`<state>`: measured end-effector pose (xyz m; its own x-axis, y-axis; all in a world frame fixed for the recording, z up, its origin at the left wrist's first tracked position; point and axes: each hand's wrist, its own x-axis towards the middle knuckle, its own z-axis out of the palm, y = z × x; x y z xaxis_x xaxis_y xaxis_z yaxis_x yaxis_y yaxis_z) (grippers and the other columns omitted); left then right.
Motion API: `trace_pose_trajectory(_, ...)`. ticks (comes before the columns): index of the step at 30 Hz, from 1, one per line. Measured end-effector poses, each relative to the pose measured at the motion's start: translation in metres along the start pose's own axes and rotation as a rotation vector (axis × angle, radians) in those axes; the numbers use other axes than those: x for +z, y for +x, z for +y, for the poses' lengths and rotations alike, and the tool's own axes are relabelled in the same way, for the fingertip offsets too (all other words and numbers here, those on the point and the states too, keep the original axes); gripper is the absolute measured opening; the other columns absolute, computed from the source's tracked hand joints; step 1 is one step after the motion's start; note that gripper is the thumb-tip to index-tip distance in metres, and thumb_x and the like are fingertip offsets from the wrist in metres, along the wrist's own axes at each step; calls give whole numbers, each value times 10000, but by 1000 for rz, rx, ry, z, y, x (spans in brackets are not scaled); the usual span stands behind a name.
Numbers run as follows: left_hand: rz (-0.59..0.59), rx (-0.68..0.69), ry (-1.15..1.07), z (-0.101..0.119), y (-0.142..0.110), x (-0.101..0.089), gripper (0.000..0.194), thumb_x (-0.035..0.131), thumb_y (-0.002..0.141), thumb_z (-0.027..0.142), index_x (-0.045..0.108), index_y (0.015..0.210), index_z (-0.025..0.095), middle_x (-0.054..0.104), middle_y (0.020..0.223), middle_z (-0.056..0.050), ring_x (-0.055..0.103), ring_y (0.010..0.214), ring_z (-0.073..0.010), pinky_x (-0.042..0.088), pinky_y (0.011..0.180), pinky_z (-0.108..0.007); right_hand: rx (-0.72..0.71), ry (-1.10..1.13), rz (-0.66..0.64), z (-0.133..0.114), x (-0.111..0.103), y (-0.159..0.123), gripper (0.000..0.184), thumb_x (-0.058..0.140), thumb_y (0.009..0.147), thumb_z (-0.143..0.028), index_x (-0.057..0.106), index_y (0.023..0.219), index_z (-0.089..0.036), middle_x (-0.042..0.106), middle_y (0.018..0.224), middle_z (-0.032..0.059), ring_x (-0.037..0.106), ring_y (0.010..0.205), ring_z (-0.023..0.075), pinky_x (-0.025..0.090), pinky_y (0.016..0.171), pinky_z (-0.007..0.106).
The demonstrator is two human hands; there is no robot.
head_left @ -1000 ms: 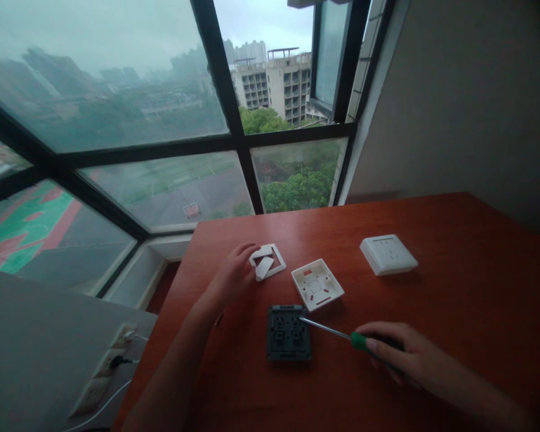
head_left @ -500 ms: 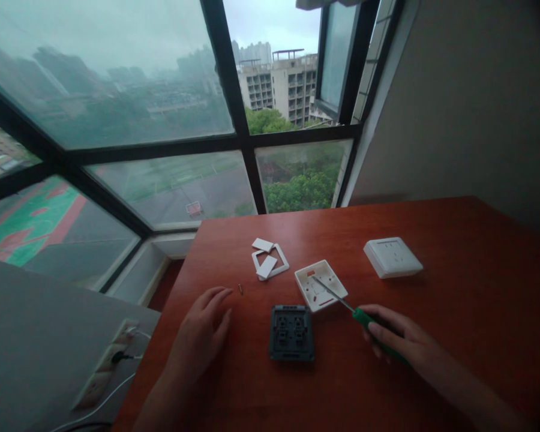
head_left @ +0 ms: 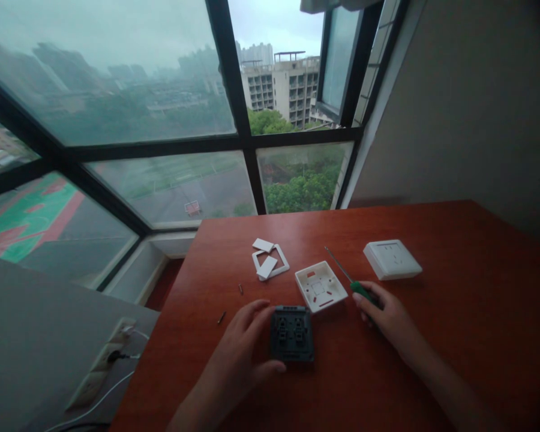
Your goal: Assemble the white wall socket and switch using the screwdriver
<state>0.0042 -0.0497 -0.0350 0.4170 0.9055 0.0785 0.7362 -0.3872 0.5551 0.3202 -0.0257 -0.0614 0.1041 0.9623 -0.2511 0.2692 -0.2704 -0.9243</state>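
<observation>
My left hand (head_left: pixel 245 345) is at the left side of a dark grey switch module (head_left: pixel 291 333) on the table. Its fingers reach the module's upper left corner and its thumb lies by the lower left edge, fingers and thumb apart. A green-handled screwdriver (head_left: pixel 359 290) is gripped in my right hand (head_left: pixel 384 309), its shaft pointing up and left past a white back box (head_left: pixel 321 306). Two small screws lie to the left: one screw (head_left: pixel 240 289) below the white frame, another screw (head_left: pixel 221 317) nearer my left hand.
Behind the module, a white square frame (head_left: pixel 282 271) lies with two white rocker plates, one plate (head_left: pixel 267 267) across it. A white socket (head_left: pixel 393 260) on its box stands at the right. The reddish table (head_left: pixel 342 390) ends at its left edge; windows rise beyond.
My left hand has moved right to the module, and a second screw now shows where it was. The screwdriver has been lifted from over the back box to its right side.
</observation>
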Motion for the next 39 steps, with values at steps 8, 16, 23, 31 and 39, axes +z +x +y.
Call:
trace_pose_trajectory(8, -77, 85, -22, 16, 18, 12, 822, 826, 618, 267, 460, 1353, 319, 481, 1404, -97, 467, 1269, -353, 429, 1031, -561, -163, -201, 84, -7, 11, 31, 447, 545, 813, -491, 610, 1077, -136, 692, 836, 77, 653, 786, 242, 503, 704, 356)
trace_pose_trajectory(16, -32, 87, 93, 9, 17, 8, 820, 808, 545, 257, 508, 1307, 291, 560, 1297, -90, 530, 1161, -351, 465, 987, -522, -215, -241, 71, -11, 21, 31, 348, 597, 772, -414, 659, 1003, -161, 719, 974, 97, 651, 911, 267, 482, 840, 388)
trace_pose_trajectory(23, 176, 11, 91, 3, 17, -1, 736, 747, 613, 269, 474, 1296, 261, 540, 1268, -109, 555, 1121, -329, 491, 944, -486, -184, -224, 41, -14, 31, 12, 356, 576, 799, -401, 653, 1034, -146, 717, 1005, 110, 655, 921, 266, 483, 826, 369)
trace_pose_trajectory(31, 176, 99, 47, 40, 59, 8, 762, 764, 624, 283, 444, 1315, 259, 509, 1303, -107, 511, 1171, -330, 441, 993, -486, -142, -63, -23, -12, 37, 1, 365, 562, 824, -426, 644, 1045, -147, 711, 969, 99, 638, 877, 257, 486, 778, 358)
trace_pose_trajectory(39, 70, 115, 82, 48, 86, 25, 725, 813, 592, 273, 510, 1250, 230, 553, 1233, -92, 508, 1132, -321, 437, 986, -485, -38, 124, -68, -3, 36, 0, 401, 512, 868, -458, 595, 1102, -143, 517, 579, -37, 470, 482, 127, 348, 435, 233)
